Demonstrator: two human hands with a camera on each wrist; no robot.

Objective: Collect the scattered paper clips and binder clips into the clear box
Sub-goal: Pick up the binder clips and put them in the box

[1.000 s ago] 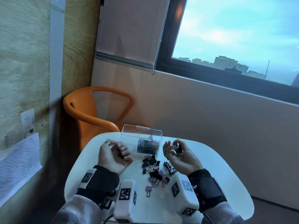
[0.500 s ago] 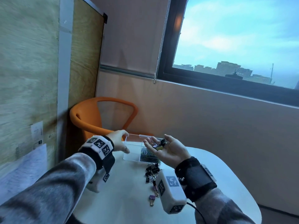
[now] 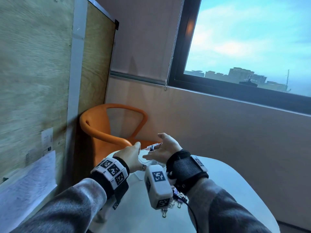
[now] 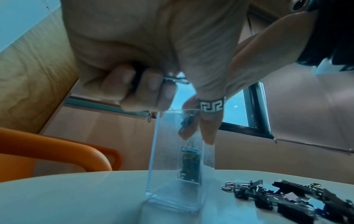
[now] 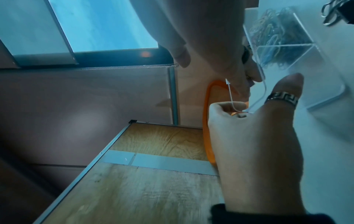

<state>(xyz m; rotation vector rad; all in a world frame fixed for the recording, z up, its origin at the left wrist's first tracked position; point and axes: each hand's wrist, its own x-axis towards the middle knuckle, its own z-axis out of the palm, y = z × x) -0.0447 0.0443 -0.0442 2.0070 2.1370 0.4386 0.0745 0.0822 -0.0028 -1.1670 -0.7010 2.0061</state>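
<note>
The clear box (image 3: pixel 143 159) stands on the white table and holds coloured paper clips (image 4: pixel 189 163). My left hand (image 3: pixel 133 155) pinches its near left rim, with the ringed finger lying down the wall. My right hand (image 3: pixel 161 148) is stretched flat over the box mouth, thumb raised. A black binder clip (image 3: pixel 152 147) sits at its fingertips above the opening, and whether it still touches them is unclear. In the right wrist view the box (image 5: pixel 306 50) lies beyond my right hand (image 5: pixel 210 60). Loose binder clips (image 4: pixel 287 195) are heaped right of the box (image 4: pixel 172 189).
An orange chair (image 3: pixel 104 130) stands behind the rounded white table (image 3: pixel 227 182), against a wood-panelled wall on the left. A window with a bead chain fills the upper right. My right wrist covers most of the binder clip heap (image 3: pixel 178 197).
My left hand left the table and took the box rim. My right hand, cupped round binder clips before, reached over the box and flattened out. The head view lifted.
</note>
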